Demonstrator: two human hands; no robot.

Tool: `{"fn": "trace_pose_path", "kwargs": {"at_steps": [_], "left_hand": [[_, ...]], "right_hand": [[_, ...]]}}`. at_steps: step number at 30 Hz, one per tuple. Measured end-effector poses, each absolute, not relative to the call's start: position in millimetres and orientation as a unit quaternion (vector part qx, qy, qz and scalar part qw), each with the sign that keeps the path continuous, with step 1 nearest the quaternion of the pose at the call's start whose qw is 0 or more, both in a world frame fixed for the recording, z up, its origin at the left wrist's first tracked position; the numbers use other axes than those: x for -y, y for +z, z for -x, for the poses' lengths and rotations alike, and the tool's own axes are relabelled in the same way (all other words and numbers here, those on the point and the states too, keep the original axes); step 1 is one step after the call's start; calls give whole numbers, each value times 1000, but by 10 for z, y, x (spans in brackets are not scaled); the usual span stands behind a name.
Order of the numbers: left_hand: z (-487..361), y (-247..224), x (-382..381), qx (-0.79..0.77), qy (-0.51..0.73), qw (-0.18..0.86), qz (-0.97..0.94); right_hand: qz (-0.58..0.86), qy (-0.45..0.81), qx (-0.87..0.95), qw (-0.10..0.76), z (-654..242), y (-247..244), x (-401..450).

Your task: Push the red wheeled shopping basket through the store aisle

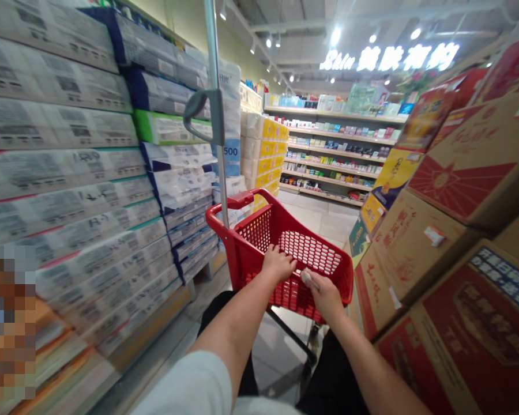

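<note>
Cart: forearms extended; left grip palm-down, half-curled over it, hold unclear; right grip closed around a pale item.

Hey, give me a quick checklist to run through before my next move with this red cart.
1. Left hand on the red cart: ok, at the basket rim.
2. Right hand empty: cannot tell; a blurred pale patch shows by its thumb.
3. Metal pole on the cart: ok, it rises beside the handle.
4. Gap to the cartons on the right: cannot tell; they stand close.
5. Wheels: cannot tell, mostly hidden or blurred.
</note>
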State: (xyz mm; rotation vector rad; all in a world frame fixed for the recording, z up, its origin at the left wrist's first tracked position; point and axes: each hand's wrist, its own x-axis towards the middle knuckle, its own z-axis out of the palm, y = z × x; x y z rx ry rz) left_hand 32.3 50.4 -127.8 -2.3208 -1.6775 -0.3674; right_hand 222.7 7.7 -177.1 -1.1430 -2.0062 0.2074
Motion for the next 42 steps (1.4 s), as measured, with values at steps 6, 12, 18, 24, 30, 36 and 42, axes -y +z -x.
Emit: {"fn": "trace_pose_path", "kwargs": {"at_steps": [6, 12, 18, 24, 30, 36, 42], "left_hand": [[-318, -1263, -502, 582, -111, 132, 794], [-282, -1223, -512, 555, -100, 99, 820], [-160, -1178, -493, 527, -89, 101, 839], [-266, -1212, -407, 513, -112, 126, 842], [-435, -1275, -287, 570, -115, 88, 809], [-319, -1263, -337, 541, -87, 81, 832], [-302, -1240, -368, 562, -66, 65, 822]], "right_hand": [[433, 111, 785, 429, -2306, -1791, -72], [490, 124, 746, 434, -2337, -1773, -57], [434, 68, 797, 416, -2276, -1778, 42], [483, 109, 757, 426, -2196, -1749, 59], [496, 74, 745, 440, -2130, -1892, 74], [473, 186, 772, 383, -2196, -1752, 247], [463, 195, 758, 416, -2179, -1692, 279]]}}
